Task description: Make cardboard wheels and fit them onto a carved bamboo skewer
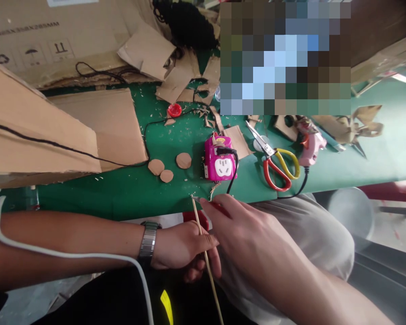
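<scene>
A thin wooden stick (pixel 209 271) slants up from my lap to the front edge of the table. My left hand (pixel 182 246), with a metal watch (pixel 148 241) at the wrist, is closed around the stick's upper part. My right hand (pixel 240 221) is closed on a small knife, whose short blade (pixel 196 199) is at the stick's upper end. Most of the knife's handle is hidden by my fingers; a dark red bit shows. Small pale shavings lie near the tip.
On the green table (pixel 128 194) are cardboard discs (pixel 183 160), a pink power adapter (pixel 219 158), scissors (pixel 277 162), a pink glue gun (pixel 311 144), a red cap (pixel 174 110) and cardboard scraps (pixel 179 85). A cardboard structure (pixel 37 122) stands left. A white cable (pixel 88 256) crosses my left arm.
</scene>
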